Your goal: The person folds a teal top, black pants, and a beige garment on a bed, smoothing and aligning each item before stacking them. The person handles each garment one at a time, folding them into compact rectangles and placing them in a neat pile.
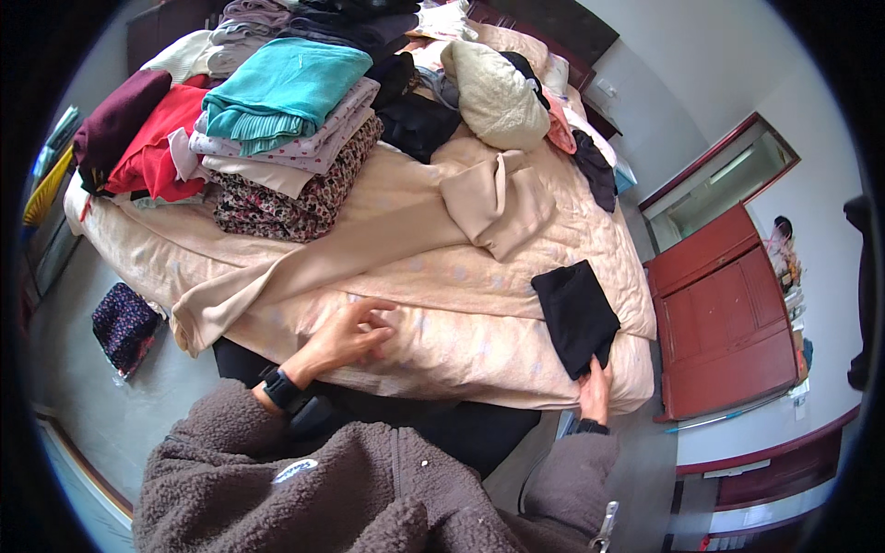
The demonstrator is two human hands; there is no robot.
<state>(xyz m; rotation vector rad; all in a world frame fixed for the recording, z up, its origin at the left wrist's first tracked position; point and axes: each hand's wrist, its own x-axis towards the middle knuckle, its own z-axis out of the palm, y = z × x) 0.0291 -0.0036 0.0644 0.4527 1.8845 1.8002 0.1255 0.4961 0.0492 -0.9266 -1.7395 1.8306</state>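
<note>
My right hand (595, 390) grips the near corner of a folded black cloth garment (578, 314), which lies on the bed at its right end. Over the near edge of the bed, my left hand (356, 330) hovers with its fingers apart and nothing in them. Just beyond it a long beige garment (366, 238) stretches across the bedspread (442, 345). One narrow end of it reaches the near left edge, while the other end is bunched up (498, 200) in the middle of the bed.
A tall stack of folded clothes, topped by a turquoise garment (290, 86), stands at the back left beside red clothing (155, 145). A cream fleece item (494, 97) and dark clothes lie farther back. A dark patterned bundle (124, 325) is on the floor; a red door (726, 318) stands right.
</note>
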